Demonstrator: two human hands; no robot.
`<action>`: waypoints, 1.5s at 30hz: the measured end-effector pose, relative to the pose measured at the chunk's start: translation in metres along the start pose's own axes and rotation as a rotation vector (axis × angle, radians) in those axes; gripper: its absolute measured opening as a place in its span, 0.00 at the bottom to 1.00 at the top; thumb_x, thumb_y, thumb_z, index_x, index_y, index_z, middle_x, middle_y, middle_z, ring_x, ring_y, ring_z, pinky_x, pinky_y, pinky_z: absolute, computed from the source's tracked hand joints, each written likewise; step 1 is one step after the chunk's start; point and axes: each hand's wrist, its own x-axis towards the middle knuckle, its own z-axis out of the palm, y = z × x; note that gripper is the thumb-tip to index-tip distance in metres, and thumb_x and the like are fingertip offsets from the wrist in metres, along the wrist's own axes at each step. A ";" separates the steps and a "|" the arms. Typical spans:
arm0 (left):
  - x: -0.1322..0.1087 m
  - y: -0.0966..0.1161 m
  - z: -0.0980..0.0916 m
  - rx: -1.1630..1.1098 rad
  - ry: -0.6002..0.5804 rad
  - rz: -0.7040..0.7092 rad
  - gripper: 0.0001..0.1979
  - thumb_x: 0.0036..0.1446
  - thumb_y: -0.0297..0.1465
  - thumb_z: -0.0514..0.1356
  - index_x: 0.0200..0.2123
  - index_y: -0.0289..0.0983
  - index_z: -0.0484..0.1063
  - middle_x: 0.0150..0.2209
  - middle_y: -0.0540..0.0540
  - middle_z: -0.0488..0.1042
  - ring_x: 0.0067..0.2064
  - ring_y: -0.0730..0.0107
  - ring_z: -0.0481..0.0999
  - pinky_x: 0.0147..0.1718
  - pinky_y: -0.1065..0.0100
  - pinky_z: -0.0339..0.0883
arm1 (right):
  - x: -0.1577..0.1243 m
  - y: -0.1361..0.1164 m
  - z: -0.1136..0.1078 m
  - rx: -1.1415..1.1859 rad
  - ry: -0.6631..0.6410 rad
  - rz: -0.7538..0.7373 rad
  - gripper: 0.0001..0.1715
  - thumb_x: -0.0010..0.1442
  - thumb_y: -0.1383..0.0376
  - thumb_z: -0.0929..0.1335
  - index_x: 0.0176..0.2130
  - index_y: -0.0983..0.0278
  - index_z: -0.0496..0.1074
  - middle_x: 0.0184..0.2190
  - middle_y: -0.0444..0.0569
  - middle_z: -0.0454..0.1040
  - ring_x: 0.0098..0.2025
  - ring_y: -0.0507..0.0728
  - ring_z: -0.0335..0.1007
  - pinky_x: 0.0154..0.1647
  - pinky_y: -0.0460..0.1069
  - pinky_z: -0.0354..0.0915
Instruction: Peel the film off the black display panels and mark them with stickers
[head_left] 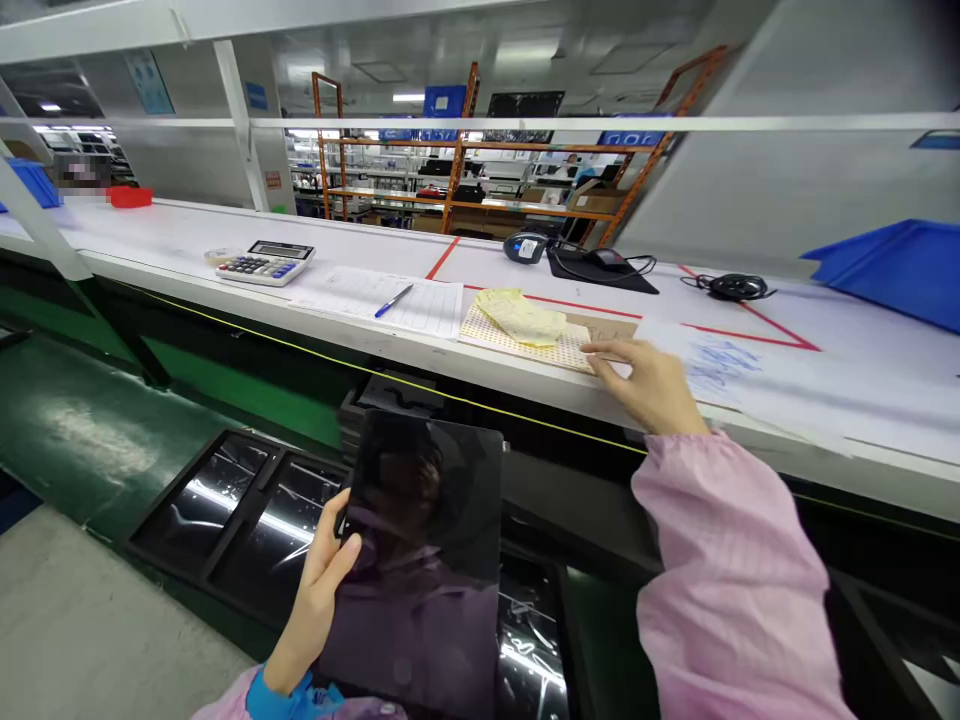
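Note:
My left hand (319, 590) grips the left edge of a dark tablet-like panel (427, 560), thumb on its glossy face. The panel is tilted up below the bench edge and mirrors a blurry reflection. Over the right end of a sheet of small dot stickers (487, 330), my right hand (652, 380) has thumb and index finger pinched close together. Anything between those fingertips is too small to make out. Crumpled yellow paper (523, 316) lies on the sheet, and a piece of brown card (611, 330) shows behind it.
On the white bench (360, 248) are a calculator (266, 263), a pen (394, 301) on a printed form (337, 295), a scanner (523, 247), a mouse (606, 259) and a coiled cable (735, 288). Blue bins stand at both ends. Black trays (217, 570) with glossy panels sit below.

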 end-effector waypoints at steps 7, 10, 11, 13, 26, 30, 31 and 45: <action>0.023 -0.016 -0.009 0.110 0.162 -0.009 0.25 0.53 0.43 0.63 0.54 0.46 0.70 0.63 0.51 0.67 0.71 0.56 0.50 0.69 0.59 0.42 | 0.012 0.021 -0.014 0.055 -0.212 0.157 0.13 0.57 0.74 0.72 0.41 0.60 0.78 0.45 0.47 0.74 0.48 0.59 0.70 0.55 0.55 0.62; 0.030 -0.019 -0.004 0.100 0.147 -0.045 0.23 0.55 0.42 0.62 0.54 0.48 0.69 0.63 0.53 0.66 0.71 0.57 0.47 0.69 0.58 0.40 | 0.013 0.024 -0.021 0.091 -0.237 0.212 0.17 0.54 0.74 0.73 0.43 0.56 0.79 0.46 0.44 0.73 0.50 0.59 0.70 0.55 0.53 0.62; 0.032 -0.019 -0.002 0.101 0.139 -0.058 0.23 0.55 0.43 0.61 0.54 0.49 0.69 0.63 0.53 0.66 0.71 0.57 0.47 0.69 0.57 0.41 | 0.015 0.025 -0.022 0.103 -0.261 0.222 0.18 0.54 0.74 0.74 0.42 0.55 0.79 0.46 0.44 0.73 0.50 0.59 0.70 0.55 0.53 0.62; 0.036 -0.021 0.002 0.117 0.123 -0.080 0.24 0.55 0.44 0.61 0.55 0.49 0.69 0.63 0.53 0.66 0.71 0.55 0.47 0.69 0.56 0.43 | 0.019 0.028 -0.025 0.127 -0.321 0.230 0.18 0.53 0.74 0.74 0.41 0.54 0.79 0.46 0.43 0.73 0.52 0.58 0.69 0.56 0.52 0.62; 0.046 -0.023 0.013 0.032 0.059 -0.144 0.29 0.53 0.43 0.63 0.58 0.46 0.65 0.63 0.49 0.66 0.68 0.54 0.57 0.66 0.59 0.52 | 0.034 0.008 0.003 0.151 -0.233 -0.240 0.11 0.57 0.63 0.72 0.42 0.61 0.76 0.44 0.47 0.74 0.50 0.59 0.69 0.55 0.54 0.64; 0.045 -0.017 0.019 -0.005 0.020 -0.155 0.33 0.53 0.43 0.63 0.62 0.45 0.62 0.57 0.49 0.74 0.67 0.52 0.58 0.63 0.60 0.59 | 0.058 -0.035 0.040 0.092 -0.323 -0.384 0.18 0.63 0.58 0.64 0.49 0.63 0.74 0.52 0.50 0.70 0.55 0.61 0.65 0.60 0.59 0.60; 0.044 -0.017 0.019 -0.004 0.024 -0.150 0.33 0.53 0.43 0.63 0.62 0.45 0.62 0.57 0.48 0.74 0.67 0.52 0.58 0.63 0.60 0.59 | 0.064 -0.042 0.048 0.063 -0.351 -0.385 0.22 0.63 0.57 0.65 0.52 0.64 0.73 0.54 0.52 0.68 0.57 0.63 0.63 0.62 0.61 0.58; 0.055 -0.040 -0.033 0.052 0.103 -0.077 0.32 0.53 0.46 0.63 0.60 0.46 0.62 0.69 0.48 0.55 0.72 0.58 0.43 0.70 0.53 0.38 | 0.076 -0.022 0.006 -0.074 -0.421 -0.048 0.09 0.58 0.71 0.70 0.41 0.65 0.78 0.48 0.49 0.72 0.54 0.59 0.66 0.59 0.51 0.60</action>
